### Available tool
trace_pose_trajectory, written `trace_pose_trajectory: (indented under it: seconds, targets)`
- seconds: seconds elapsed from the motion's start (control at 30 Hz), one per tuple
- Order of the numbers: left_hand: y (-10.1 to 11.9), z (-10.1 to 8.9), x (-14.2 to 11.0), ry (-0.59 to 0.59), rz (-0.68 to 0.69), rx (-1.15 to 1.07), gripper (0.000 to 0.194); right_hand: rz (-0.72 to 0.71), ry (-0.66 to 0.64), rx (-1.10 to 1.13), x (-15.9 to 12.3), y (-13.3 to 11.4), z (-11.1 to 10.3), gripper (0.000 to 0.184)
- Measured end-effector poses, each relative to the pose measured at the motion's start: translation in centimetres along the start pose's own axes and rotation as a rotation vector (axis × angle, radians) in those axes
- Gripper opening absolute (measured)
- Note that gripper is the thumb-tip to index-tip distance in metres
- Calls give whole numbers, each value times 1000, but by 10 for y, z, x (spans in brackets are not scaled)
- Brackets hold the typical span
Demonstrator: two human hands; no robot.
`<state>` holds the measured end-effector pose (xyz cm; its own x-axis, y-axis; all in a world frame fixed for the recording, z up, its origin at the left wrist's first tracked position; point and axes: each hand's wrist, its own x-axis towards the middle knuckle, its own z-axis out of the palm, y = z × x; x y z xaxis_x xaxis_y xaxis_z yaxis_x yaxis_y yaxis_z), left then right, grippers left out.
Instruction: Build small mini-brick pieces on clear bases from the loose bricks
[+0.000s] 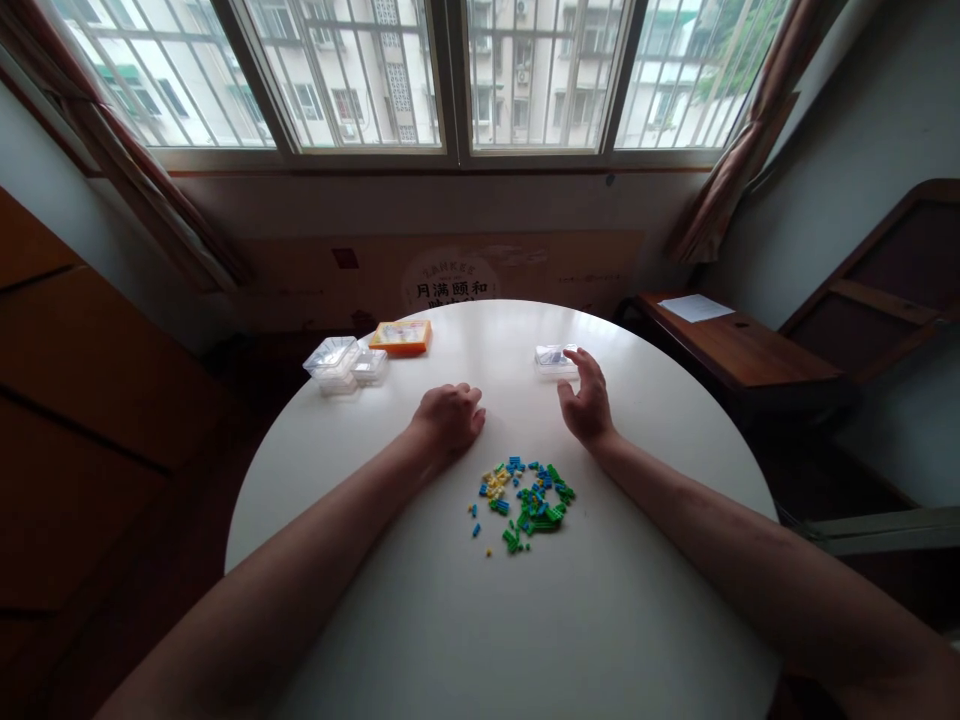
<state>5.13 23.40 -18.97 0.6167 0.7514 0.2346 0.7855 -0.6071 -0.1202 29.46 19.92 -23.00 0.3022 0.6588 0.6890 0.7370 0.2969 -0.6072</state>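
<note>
A loose pile of small toy building bricks (541, 512) in green, blue and yellow lies on the white round table (450, 640). Beyond the pile's left side, my left hand (448, 418) rests on the tabletop with its fingers curled in, and nothing shows in it. My right hand (587, 398) is farther to the right, thumb and fingers apart. Its fingertips are at the right end of a clear plastic box (551, 361), partly covering it; whether they touch it I cannot tell.
Several clear plastic boxes (334, 362) are stacked at the table's far left. Beside them lies an orange and white flat box (401, 338). A wooden side table (750, 345) with a white paper sheet (695, 307) stands to the right. Barred windows are ahead.
</note>
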Motion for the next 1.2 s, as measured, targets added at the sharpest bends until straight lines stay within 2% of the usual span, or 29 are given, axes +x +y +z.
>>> trace_pose_trajectory:
  seconds: [0.13, 0.23, 0.37, 0.47, 0.63, 0.93, 1.1, 1.2]
  targets:
    - [-6, 0, 3, 2, 44, -7, 32, 31, 48, 89, 5, -3, 1, 47]
    - [-12, -1, -2, 20, 35, -34, 32, 39, 35, 157, 6, -8, -8, 43]
    - [-23, -5, -8, 12, 70, -96, 28, 46, -96, 255, 3, -13, -21, 27]
    - [-31, -8, -10, -14, 114, -140, 25, 85, -213, 322, 2, -10, -23, 21]
    - [-37, -9, -12, -56, 125, -192, 21, 187, -273, 406, 5, -1, -18, 17]
    - [-35, -9, -13, -93, 79, -242, 22, 198, -401, 396, 4, -10, -22, 12]
    - [-34, -8, -14, -65, 68, -278, 20, 162, -482, 354, -3, -16, -19, 8]
    - [-36, -10, -15, -63, 44, -266, 19, 150, -486, 340, -6, -15, -17, 6]
